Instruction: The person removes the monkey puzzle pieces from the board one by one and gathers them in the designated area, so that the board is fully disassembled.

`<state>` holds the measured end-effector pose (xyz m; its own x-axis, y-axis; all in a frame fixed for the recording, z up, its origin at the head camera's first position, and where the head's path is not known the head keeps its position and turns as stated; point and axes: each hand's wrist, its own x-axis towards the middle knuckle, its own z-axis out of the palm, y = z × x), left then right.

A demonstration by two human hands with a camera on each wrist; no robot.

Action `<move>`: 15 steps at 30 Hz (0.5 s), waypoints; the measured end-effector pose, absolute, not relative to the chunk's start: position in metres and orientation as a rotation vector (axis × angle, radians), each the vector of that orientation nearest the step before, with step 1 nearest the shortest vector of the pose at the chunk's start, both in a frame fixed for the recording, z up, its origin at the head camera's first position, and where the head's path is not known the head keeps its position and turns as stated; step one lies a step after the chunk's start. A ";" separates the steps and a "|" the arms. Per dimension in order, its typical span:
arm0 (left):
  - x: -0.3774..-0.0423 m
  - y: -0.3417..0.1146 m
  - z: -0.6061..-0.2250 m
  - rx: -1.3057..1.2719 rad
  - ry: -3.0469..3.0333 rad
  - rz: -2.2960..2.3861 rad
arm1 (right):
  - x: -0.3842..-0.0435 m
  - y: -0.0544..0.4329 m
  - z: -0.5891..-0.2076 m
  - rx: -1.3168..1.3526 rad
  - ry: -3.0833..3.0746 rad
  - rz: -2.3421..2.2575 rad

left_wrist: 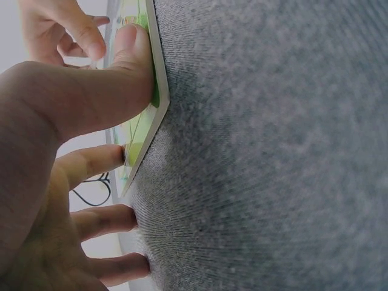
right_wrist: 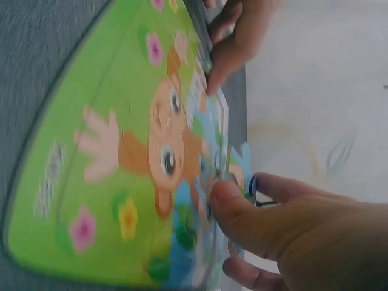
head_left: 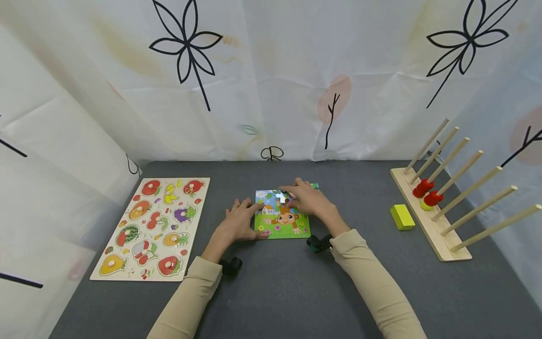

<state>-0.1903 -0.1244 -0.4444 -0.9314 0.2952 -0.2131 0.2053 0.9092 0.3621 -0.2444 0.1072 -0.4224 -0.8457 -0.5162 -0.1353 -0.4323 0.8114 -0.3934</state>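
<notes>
A jigsaw puzzle (head_left: pixel 282 230) with a monkey on green grass lies flat in the middle of the table. A pale gap shows near its upper middle. My left hand (head_left: pixel 239 221) rests at its left edge. In the left wrist view the thumb (left_wrist: pixel 130 66) presses the near corner and the other fingers spread out, some touching the table. My right hand (head_left: pixel 311 200) is over the puzzle's upper right. In the right wrist view it pinches a puzzle piece (right_wrist: pixel 241 159) between thumb and index finger, partly hidden by them. Another bit of puzzle (head_left: pixel 314 186) peeks out behind that hand.
A fruit peg board (head_left: pixel 192 226) lies on the left. On the right stands a wooden rack (head_left: pixel 440 240) of upright pegs with red beads (head_left: pixel 432 198) on some. Yellow blocks (head_left: pixel 402 217) sit beside it. A patterned curtain (head_left: pixel 271 94) hangs behind the table.
</notes>
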 end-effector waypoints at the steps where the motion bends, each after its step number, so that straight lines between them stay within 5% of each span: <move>1: -0.190 -0.124 -0.444 0.374 2.808 0.492 | -0.245 0.111 -0.422 -0.739 2.759 -0.518; 15: -0.190 -0.124 -0.444 0.382 2.824 0.488 | -0.250 0.155 -0.420 -0.723 2.813 -0.491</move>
<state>-0.1897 -0.1238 -0.4442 -0.9346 0.2956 -0.1980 0.2120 0.9096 0.3573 -0.2495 0.1548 -0.4200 -0.8614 -0.4970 -0.1050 -0.4320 0.8255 -0.3633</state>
